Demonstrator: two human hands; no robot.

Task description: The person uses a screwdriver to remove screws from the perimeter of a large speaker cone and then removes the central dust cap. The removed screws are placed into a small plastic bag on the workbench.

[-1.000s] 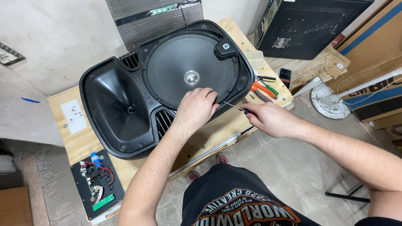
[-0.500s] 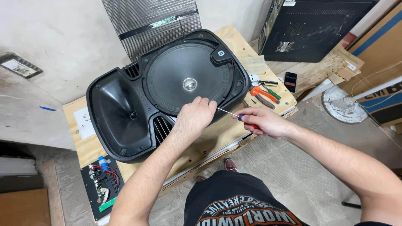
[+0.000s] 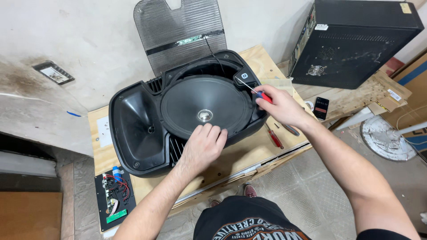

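Observation:
A black speaker cabinet (image 3: 133, 133) lies face up on a wooden board, its big round cone (image 3: 204, 109) and a horn opening (image 3: 135, 129) exposed. My left hand (image 3: 202, 146) rests flat on the cone's near rim, fingers spread, holding nothing. My right hand (image 3: 280, 104) grips a red-handled screwdriver (image 3: 253, 91) whose thin shaft points up-left at the cabinet's far right corner, by a small square badge (image 3: 246, 76).
A perforated metal grille (image 3: 180, 31) leans on the wall behind. A black computer case (image 3: 356, 42) stands at right. More red-handled tools (image 3: 275, 137) and a dark phone (image 3: 320, 108) lie on the wooden board (image 3: 240, 160). A circuit panel (image 3: 114, 200) sits at lower left.
My right hand has carried the screwdriver from the cabinet's near right edge up to its far right corner. My left hand stays on the cone's near rim. The camera has come closer.

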